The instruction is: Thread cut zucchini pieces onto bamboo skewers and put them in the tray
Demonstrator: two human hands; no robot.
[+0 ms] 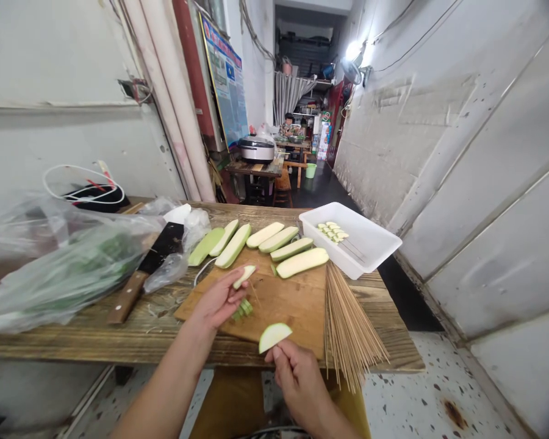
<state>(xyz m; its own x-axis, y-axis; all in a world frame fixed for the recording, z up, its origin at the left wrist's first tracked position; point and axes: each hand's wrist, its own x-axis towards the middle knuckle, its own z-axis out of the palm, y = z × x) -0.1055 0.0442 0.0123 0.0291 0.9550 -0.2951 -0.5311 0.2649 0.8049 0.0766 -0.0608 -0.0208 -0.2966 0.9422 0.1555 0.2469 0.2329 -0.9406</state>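
Nearest the camera, a half-moon slice of pale green squash (274, 337) is pinched between thumb and fingertips of the right hand (297, 384), while a smaller slice (244, 277) is gripped narrowly by the left hand (217, 300) over the wooden cutting board (283, 311), near its front edge; bamboo skewers (352, 323) are fanned beyond its right edge.

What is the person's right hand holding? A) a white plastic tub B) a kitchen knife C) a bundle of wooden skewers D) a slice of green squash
D. The right hand pinches a pale half-moon slice of green squash between its fingers, just above the wooden cutting board.
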